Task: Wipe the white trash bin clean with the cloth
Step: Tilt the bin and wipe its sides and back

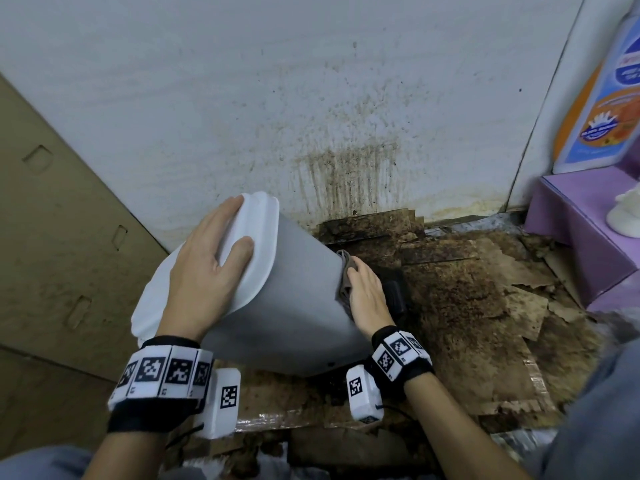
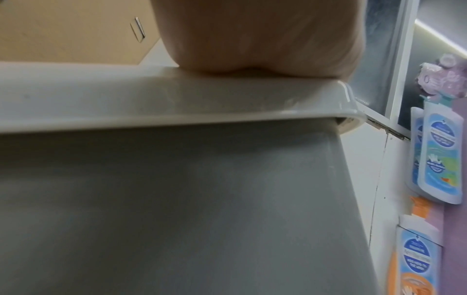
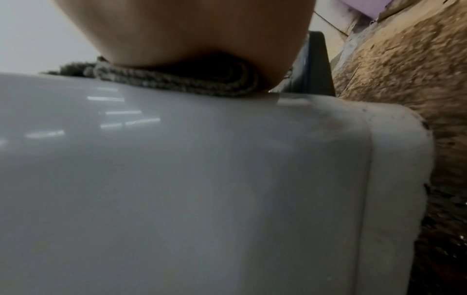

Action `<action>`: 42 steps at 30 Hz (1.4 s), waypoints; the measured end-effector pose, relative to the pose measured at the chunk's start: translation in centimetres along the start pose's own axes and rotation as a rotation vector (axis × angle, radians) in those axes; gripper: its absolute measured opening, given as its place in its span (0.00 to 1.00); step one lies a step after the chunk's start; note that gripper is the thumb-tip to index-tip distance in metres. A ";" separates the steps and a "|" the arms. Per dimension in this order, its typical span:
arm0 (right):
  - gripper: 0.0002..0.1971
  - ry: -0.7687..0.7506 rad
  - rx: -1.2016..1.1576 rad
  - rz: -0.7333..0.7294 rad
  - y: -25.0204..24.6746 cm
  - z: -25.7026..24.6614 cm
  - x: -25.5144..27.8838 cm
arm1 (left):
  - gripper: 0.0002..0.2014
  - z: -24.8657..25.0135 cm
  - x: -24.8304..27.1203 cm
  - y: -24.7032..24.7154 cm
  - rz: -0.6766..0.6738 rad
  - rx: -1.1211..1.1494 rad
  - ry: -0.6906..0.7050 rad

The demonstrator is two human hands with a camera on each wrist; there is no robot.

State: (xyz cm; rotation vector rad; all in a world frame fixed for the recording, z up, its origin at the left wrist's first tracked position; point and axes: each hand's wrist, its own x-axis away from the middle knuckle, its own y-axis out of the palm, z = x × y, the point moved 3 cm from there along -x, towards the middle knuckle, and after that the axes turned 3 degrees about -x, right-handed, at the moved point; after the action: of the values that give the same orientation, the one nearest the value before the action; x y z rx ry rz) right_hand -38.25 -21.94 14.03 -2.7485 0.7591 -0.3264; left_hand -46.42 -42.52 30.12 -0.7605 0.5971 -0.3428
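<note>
The white trash bin is tilted toward the left, its base on the floor. My left hand lies flat on the white lid, fingers reaching toward its far edge. My right hand presses a folded grey cloth against the bin's right side. In the left wrist view the left hand rests on the lid above the bin. In the right wrist view the right hand bears on the cloth on the glossy bin. The right fingertips are hidden.
Stained, torn cardboard covers the floor under and right of the bin. The wall behind carries brown drip stains. A cardboard box stands at left, a purple box and soap bottle display at right. A black pedal sits beside my right hand.
</note>
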 end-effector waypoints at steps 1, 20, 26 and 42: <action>0.24 0.001 -0.006 0.004 0.0 0.0 -0.1 | 0.31 0.0 0.0 0.0 0.002 -0.006 -0.005; 0.33 -0.474 -0.029 0.092 3.9 -8.2 4.4 | 0.31 0.0 0.4 0.2 0.001 -0.032 0.003; 0.31 -0.468 0.036 0.183 3.0 -3.1 4.7 | 0.31 -0.3 0.0 0.1 -0.010 -0.010 -0.009; 0.24 -0.246 -0.092 0.338 2.3 2.7 5.5 | 0.30 0.2 0.1 0.1 0.008 -0.044 -0.031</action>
State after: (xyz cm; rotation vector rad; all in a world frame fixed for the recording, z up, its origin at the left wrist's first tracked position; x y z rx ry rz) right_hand -33.97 -26.18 11.56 -2.6094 1.1673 0.1161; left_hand -46.22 -42.34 30.11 -0.8038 0.5796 -0.3106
